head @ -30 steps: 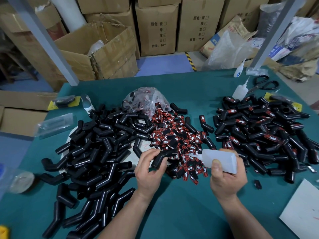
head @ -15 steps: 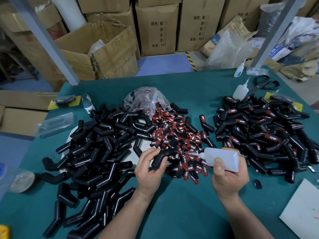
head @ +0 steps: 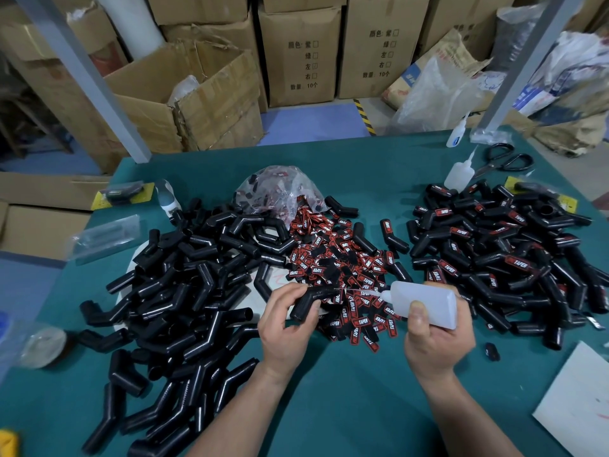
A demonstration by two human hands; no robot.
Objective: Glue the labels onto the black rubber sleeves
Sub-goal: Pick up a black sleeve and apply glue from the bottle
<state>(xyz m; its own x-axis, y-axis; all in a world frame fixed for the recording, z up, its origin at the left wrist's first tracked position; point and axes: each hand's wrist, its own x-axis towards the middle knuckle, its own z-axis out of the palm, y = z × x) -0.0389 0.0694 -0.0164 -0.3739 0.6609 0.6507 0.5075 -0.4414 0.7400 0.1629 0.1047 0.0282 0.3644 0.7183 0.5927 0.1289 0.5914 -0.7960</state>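
My left hand (head: 285,328) grips a bent black rubber sleeve (head: 311,301) above the table's front middle. A white glue bottle (head: 425,303) lies on its side in my right hand (head: 435,341), its thin nozzle pointing left and reaching the sleeve's upper end. Behind my hands lies a heap of red-and-black labels (head: 342,268), spilled from a clear plastic bag (head: 280,189). A large pile of plain black sleeves (head: 184,291) covers the left of the table. On the right sits a pile of sleeves with labels on them (head: 501,255).
The green table (head: 346,400) holds two more glue bottles (head: 458,173) and black scissors (head: 504,159) at the back right, white paper (head: 580,400) at the front right, and small packets (head: 105,235) at the left. Cardboard boxes (head: 296,51) stand behind the table.
The right hand with the glue bottle has shifted slightly right and up. The left hand holds the same sleeve in about the same place.
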